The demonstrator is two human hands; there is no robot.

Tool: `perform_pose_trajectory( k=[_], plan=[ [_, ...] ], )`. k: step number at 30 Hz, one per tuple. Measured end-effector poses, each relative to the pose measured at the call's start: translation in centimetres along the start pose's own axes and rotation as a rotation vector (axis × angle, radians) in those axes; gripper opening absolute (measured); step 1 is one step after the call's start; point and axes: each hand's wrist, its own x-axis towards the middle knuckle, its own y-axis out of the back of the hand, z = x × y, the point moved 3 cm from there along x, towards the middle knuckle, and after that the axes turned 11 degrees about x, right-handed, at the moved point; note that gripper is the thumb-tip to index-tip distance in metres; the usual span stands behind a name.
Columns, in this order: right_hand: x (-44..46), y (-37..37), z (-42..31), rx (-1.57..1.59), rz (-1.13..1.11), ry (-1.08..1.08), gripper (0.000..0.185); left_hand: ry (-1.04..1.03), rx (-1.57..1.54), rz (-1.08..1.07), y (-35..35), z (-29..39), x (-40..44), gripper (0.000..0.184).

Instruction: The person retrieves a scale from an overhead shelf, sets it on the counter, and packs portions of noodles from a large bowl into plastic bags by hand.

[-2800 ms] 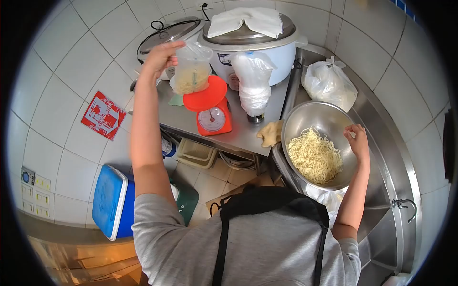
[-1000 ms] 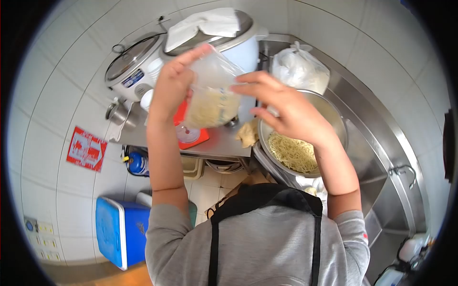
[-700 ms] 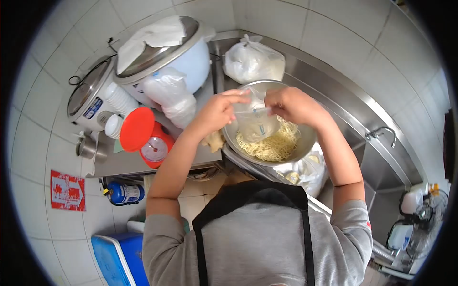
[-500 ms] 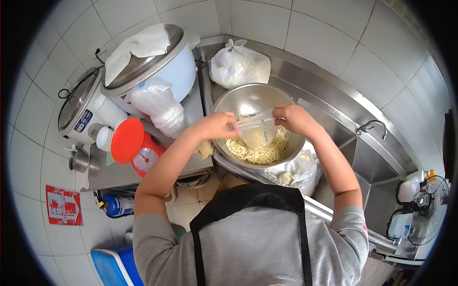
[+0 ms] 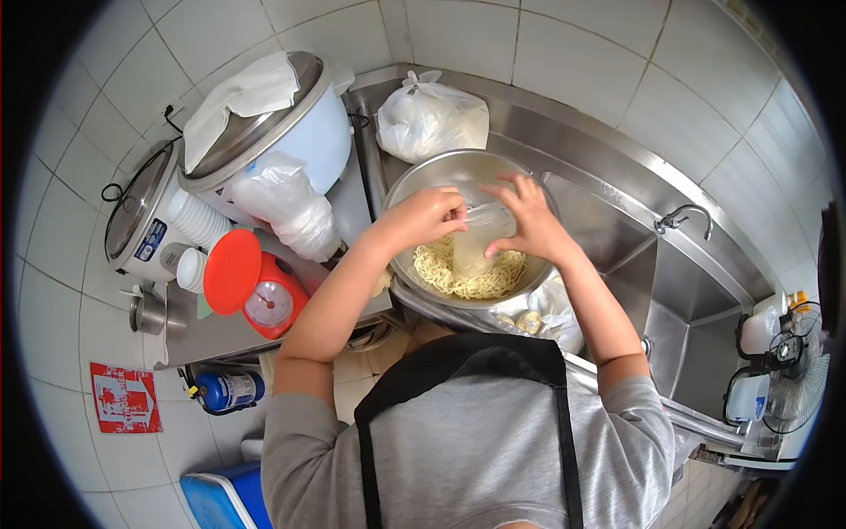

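Observation:
A steel mixing bowl (image 5: 407, 189) holds a heap of pale yellow noodles (image 5: 493, 282). Over the noodles hangs a clear plastic bag (image 5: 473, 238), upright inside the bowl's mouth. My left hand (image 5: 432, 216) pinches the bag's top edge, fingers closed. At the bag's right side is my right hand (image 5: 531, 220), its fingers spread and curved, the thumb close to or against the bag. Whether the bag has anything in it, I cannot tell.
Behind the bowl stands a tied white bag (image 5: 432, 119); another plastic bag (image 5: 555, 317) lies in front. To the left are a large rice cooker (image 5: 322, 137), stacked white cups (image 5: 201, 219) and a red kitchen scale (image 5: 280, 304). Sink basins with a faucet (image 5: 683, 219) lie right.
My right hand has let go of the bag's edge and spread its fingers beside it. My left hand has moved right and up with the bag, which now hangs more upright.

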Motion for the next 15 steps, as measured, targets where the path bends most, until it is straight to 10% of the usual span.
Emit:
perform_pose_trajectory(
  k=[4, 7, 15],
  plan=[
    [-0.5, -5.4, 2.4, 0.71, -0.36, -0.461, 0.031, 0.126, -0.292, 0.181, 1.2, 0.5, -0.1, 0.013],
    [1.7, -3.5, 2.2, 0.871, -0.237, -0.475, 0.023, 0.131, -0.499, 0.406, 3.1, 0.3, -1.7, 0.01],
    [5.0, 0.2, -0.4, 0.355, -0.409, -0.23, 0.023, 0.285, -0.627, 0.697, 4.4, -1.9, -6.2, 0.011]
  ],
)
